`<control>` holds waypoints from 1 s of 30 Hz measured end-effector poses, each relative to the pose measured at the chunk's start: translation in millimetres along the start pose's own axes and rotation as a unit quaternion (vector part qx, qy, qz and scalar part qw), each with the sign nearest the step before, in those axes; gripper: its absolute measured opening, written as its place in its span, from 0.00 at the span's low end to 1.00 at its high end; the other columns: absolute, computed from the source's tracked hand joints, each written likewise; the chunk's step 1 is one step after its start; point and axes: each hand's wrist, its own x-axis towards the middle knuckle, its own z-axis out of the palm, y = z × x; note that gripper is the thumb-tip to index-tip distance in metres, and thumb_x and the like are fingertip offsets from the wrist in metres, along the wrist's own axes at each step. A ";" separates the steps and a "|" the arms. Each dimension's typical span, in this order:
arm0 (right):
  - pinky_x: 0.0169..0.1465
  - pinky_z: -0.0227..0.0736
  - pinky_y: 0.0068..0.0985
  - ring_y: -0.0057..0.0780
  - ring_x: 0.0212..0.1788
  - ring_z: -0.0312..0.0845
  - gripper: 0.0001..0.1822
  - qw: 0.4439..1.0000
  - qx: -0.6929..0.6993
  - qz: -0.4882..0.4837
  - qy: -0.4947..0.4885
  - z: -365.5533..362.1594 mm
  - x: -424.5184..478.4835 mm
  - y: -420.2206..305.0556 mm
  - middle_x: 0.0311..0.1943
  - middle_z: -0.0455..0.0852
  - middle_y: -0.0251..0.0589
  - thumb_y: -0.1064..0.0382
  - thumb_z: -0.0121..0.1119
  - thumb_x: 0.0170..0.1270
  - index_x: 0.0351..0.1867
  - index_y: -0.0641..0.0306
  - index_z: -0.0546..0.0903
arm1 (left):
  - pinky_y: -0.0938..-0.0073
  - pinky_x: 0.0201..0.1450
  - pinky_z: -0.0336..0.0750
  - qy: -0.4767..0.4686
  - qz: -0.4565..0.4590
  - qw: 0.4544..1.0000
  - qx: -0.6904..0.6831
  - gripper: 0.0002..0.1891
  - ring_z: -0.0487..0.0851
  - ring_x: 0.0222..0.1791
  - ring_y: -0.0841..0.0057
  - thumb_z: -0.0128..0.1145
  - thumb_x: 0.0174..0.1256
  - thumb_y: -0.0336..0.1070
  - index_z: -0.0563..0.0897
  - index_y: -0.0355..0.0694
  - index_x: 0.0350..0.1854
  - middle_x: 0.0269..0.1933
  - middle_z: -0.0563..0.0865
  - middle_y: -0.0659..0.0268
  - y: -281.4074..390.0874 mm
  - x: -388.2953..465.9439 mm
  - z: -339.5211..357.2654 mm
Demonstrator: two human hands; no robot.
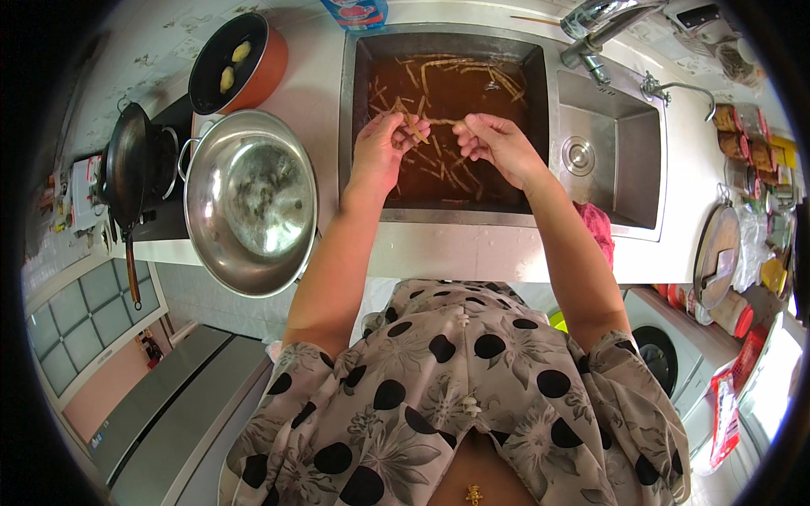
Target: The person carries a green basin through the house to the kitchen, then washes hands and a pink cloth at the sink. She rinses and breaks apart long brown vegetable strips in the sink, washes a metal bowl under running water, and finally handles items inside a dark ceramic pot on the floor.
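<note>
Both of my hands are raised over the large basin of a stainless steel sink [443, 216]. My left hand [383, 140] pinches a few thin, pale brown root-like strips [414, 128] between thumb and fingers. One strip [443, 121] spans the gap to my right hand [490, 140], whose thumb and forefinger grip its other end. Below them, reddish-brown water [487, 177] fills the basin. More of the same strips [452, 62] float there, mostly along the far side and beneath my hands. Exactly what plant the strips come from I cannot tell.
Left of the sink, a large steel bowl [253, 202] overhangs the counter edge. Behind it stands an orange pot [272, 63] with two yellowish pieces inside. A wok [130, 164] sits farther left. A smaller basin [639, 158], faucet [588, 47] and red cloth [595, 228] are at right.
</note>
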 end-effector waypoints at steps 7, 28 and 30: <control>0.43 0.74 0.22 0.28 0.40 0.79 0.14 0.997 -0.024 0.027 0.068 -19.7 5.0 20.9 0.41 0.82 0.43 0.69 0.38 0.74 0.56 0.65 0.71 | 0.60 0.54 0.78 0.026 -0.043 0.999 0.005 0.07 0.83 0.43 0.64 0.49 0.68 0.28 0.77 0.33 0.43 0.39 0.83 0.58 -5.8 -5.1 -17.6; 0.61 0.68 0.33 0.44 0.58 0.74 0.27 0.877 -0.432 0.143 0.157 -35.5 49.4 118.3 0.56 0.79 0.52 0.50 0.62 0.61 0.57 0.65 0.77 | 0.73 0.49 0.75 0.073 -0.088 0.990 0.078 0.06 0.83 0.44 0.72 0.52 0.70 0.32 0.78 0.37 0.43 0.41 0.85 0.63 -27.4 -27.2 -26.1; 0.60 0.68 0.32 0.42 0.58 0.74 0.28 0.930 -0.307 0.099 0.177 -46.3 54.1 125.5 0.55 0.79 0.52 0.49 0.63 0.61 0.56 0.67 0.78 | 0.74 0.44 0.76 0.054 -0.080 0.992 0.084 0.04 0.81 0.35 0.77 0.55 0.68 0.34 0.78 0.40 0.40 0.33 0.82 0.68 -30.4 -25.0 -22.4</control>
